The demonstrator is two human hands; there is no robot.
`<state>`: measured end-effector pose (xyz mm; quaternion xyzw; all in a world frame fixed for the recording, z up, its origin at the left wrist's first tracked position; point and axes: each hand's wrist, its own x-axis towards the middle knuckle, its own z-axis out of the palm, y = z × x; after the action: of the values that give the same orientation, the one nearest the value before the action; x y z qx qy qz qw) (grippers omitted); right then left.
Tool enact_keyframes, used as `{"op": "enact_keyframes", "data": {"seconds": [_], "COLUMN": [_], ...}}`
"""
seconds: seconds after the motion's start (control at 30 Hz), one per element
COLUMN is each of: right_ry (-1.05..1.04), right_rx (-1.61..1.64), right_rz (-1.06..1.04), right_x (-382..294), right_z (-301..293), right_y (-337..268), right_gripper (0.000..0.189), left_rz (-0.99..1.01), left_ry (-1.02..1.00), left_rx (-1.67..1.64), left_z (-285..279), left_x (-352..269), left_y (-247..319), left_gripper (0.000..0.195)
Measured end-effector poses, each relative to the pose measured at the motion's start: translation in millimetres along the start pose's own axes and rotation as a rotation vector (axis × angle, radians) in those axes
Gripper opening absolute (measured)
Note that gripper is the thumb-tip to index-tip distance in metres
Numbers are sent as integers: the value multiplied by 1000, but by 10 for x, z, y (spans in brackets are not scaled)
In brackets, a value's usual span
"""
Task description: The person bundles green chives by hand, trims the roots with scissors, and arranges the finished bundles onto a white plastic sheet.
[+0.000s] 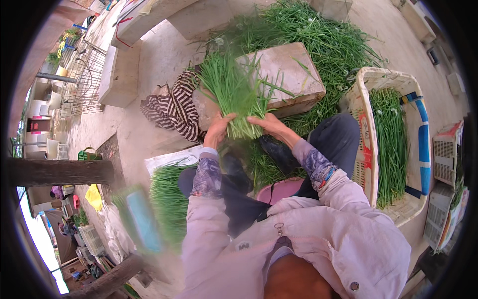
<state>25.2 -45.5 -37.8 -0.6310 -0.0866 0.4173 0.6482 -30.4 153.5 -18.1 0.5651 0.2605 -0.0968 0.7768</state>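
Between my two hands is a thick bunch of green Chinese chives [231, 86], its pale cut ends toward me and its leaves fanning away. My left hand [219, 129] grips the bunch near its base on the left side. On the other side my right hand [274, 125] clasps the same pale ends, thumb across the front. Just beyond the bunch stands a stained pale block [283, 71] with a few loose leaves on its top. A striped cloth [183, 101] lies left of my hands. The palms and hidden fingers cannot be seen.
A large heap of loose chives [317, 33] covers the floor behind the block. On my right stands a plastic crate [364, 149] holding bundled chives [390, 149]. More chives [170, 198] lie at my left. A pink basin [283, 188] sits between my legs.
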Motion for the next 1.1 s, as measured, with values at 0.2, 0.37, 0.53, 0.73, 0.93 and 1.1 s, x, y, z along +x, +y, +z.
{"op": "enact_keyframes", "data": {"seconds": [0.2, 0.37, 0.53, 0.73, 0.93, 1.1], "right_ry": [-91, -92, -272, -196, -48, 28], "right_rx": [-6, 119, 251, 248, 116, 17], "right_rz": [117, 68, 170, 157, 86, 89], "right_x": [98, 115, -24, 51, -68, 53], "right_z": [-48, -115, 35, -2, 146, 98], "right_y": [75, 57, -139, -16, -67, -22], "right_gripper": [47, 41, 33, 24, 14, 10], "left_rz": [-118, -79, -58, -46, -3, 174], "left_ry": [221, 78, 116, 57, 132, 47], "left_rx": [123, 76, -114, -128, 50, 158], "left_z": [396, 182, -10, 205, 476, 186], "left_x": [-253, -123, -184, -230, -395, 79], "left_y": [-53, -207, -416, -266, -165, -478], "left_gripper": [53, 48, 29, 22, 51, 34]}}
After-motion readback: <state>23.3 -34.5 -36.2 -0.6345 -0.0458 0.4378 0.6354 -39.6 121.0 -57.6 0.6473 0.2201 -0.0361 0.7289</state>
